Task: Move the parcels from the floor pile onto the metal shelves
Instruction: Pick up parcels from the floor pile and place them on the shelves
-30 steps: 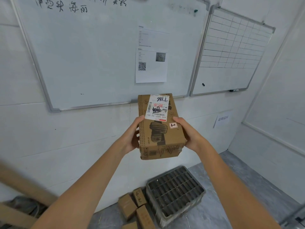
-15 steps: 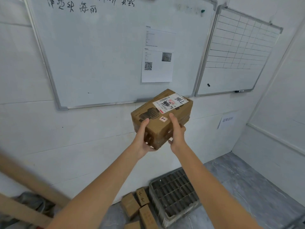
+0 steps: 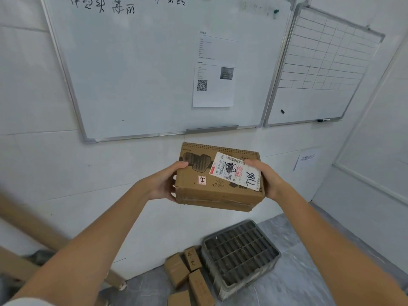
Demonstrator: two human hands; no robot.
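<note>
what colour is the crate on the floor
Dark grey, with a gridded face; the crate shows only in the head view.

Single head-worn wide-angle view, facing forward, slightly down at white wall corner. Large aluminium-framed whiteboard (image 3: 143, 69) fills upper frame; grey stone floor (image 3: 309, 279) at bottom edge. Outstretched forearms close to lens.

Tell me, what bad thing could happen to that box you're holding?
It could slip: the box is held in the air by the left hand and right hand only at its two ends, with nothing under it. If it fell, it might land on the small boxes or the grey crate on the floor below. No shelf is in sight yet, so there may be carrying left.
</note>
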